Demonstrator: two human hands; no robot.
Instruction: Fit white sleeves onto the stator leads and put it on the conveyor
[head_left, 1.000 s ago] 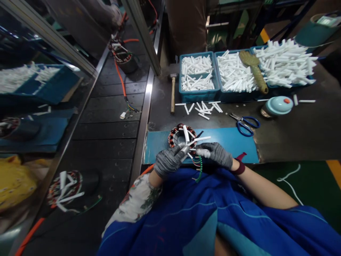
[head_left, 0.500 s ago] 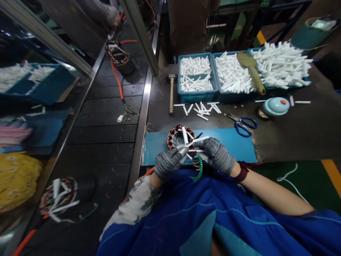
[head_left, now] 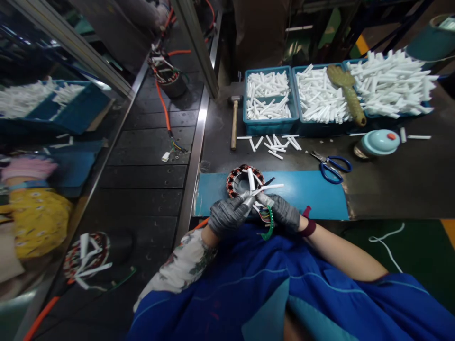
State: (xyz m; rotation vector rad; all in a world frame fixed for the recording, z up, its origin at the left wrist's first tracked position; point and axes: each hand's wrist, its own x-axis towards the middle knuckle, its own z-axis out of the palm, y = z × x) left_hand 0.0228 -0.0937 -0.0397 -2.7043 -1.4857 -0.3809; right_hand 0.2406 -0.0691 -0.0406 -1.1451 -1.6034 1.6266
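Observation:
In front of me a motor stator with copper windings lies on a blue mat. White insulating sleeves stick up and out from its lead wires. My left hand, in a grey glove, pinches the sleeved leads at the stator's near edge. My right hand, gloved too, has thumb and fingers closed on the leads just to the right. The exact grip of both fingertips is partly hidden. A curved green circuit board hangs on thin coloured wires beneath my right fingers.
Blue bins full of white sleeves line the back, a scoop on top. A hammer, loose sleeves, scissors and a lidded cup lie nearer. Left, a conveyor carries another stator; a co-worker's sleeve is beyond.
My right hand has moved left and in, closing on the leads beside my left fingers. The view has shifted slightly. The co-worker's arm at the left has moved.

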